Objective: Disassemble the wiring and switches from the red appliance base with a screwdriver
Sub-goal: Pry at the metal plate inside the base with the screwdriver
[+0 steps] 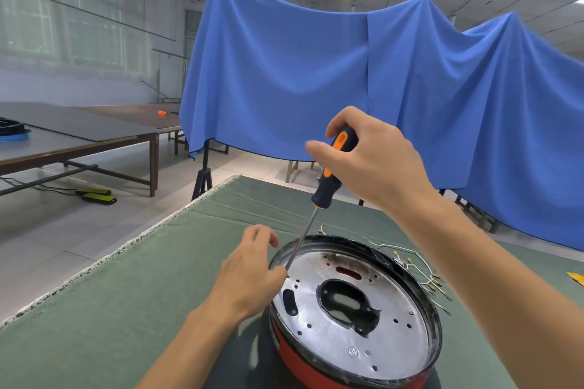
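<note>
- Right hand (376, 161) is curled round the top of the black-and-orange screwdriver (330, 174), thumb and fingers wrapped on the handle, holding it tilted above the red appliance base (303, 360).
- Left hand (249, 278) sits at the base's left rim, fingers bent inward where the steel shaft comes down; it looks to pinch or steady the shaft near the tip, though the tip itself is hidden behind the fingers, so the contact cannot be told for certain.
- Red appliance base stands on the green cloth-covered table (110, 309), just below both hands, its silver metal plate (357, 309) facing up with a large dark central opening and many small holes.
- Loose wiring (420, 271) with small terminal ends trails over the base's far right rim and onto the cloth beside it, apart from both hands.
- Judged from this, the step in hand is seating the driver on a fastener at the base's left inner edge, the left hand guiding the tip.
- Next move likely calls for the tip to sit square in the screw head, steady downward pressure from the right hand, and turning without letting the slanted shaft slip off the rim.
- Blue drape (316, 73) hangs well beyond the base, behind the table.
</note>
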Demonstrator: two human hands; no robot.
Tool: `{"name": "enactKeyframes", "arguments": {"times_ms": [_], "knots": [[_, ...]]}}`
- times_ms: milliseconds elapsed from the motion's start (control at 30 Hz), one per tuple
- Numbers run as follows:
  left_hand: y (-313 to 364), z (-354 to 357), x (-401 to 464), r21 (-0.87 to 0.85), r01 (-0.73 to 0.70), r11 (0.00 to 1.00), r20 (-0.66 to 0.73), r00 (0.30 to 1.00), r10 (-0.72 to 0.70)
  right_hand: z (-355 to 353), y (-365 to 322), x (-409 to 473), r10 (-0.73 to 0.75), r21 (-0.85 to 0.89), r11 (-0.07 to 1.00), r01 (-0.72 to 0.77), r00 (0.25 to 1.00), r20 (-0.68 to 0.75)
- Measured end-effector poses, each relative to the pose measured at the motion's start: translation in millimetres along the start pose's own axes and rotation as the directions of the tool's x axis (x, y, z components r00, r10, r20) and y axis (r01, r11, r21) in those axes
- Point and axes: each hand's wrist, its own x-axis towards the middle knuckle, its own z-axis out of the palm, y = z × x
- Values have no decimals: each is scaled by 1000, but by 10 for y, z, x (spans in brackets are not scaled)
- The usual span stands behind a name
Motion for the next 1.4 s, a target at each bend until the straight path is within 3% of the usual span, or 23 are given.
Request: {"name": "enactKeyframes", "arguments": {"times_ms": [100, 200, 267, 400, 600, 700, 767, 933, 1067, 1133, 1233, 1333, 1400], "knots": [[31, -44, -33, 134, 4, 991, 122, 992, -21, 1, -8, 6, -22, -11, 1000, 21, 999, -50], [63, -46, -33, 230, 91, 969, 222, 964, -143, -45, -2, 27, 17, 46, 999, -19, 999, 40], [68, -20, -16, 241, 127, 962, 218, 959, -181, -78, -12, 19, 38, 75, 996, -44, 996, 86], [70, 31, 13, 290, 124, 949, 147, 974, -172, -74, -23, -9, 10, -240, 971, -2, 999, 33], [79, 79, 31, 297, 121, 947, 132, 977, -166, -131, -57, 28, -3, -9, 1000, 6, 973, 229], [80, 77, 20, 278, 128, 952, 150, 973, -174, -73, -50, -7, -9, -190, 981, 32, 992, 122], [76, 72, 20, 264, 132, 956, 158, 971, -177, -47, -50, 3, -43, -222, 974, 49, 999, 33], [84, 70, 27, 273, 136, 952, 164, 969, -185, -51, -29, 40, -30, 56, 998, 22, 989, 148], [92, 63, 25, 270, 145, 952, 162, 968, -193, -16, -29, 3, -29, -260, 965, 33, 999, 18], [95, 58, 16, 250, 154, 956, 169, 965, -199, -11, -49, -5, -58, -332, 942, 51, 998, -13], [90, 29, 2, 223, 171, 960, 168, 963, -211, -22, -68, 23, -96, -251, 962, 105, 994, 48], [87, 0, -9, 203, 182, 962, 188, 957, -221, -64, -76, 43, -15, -5, 1000, 16, 987, 163], [92, -8, -8, 213, 190, 958, 200, 952, -233, -61, -71, 17, -16, 31, 999, 11, 981, 192]]}}
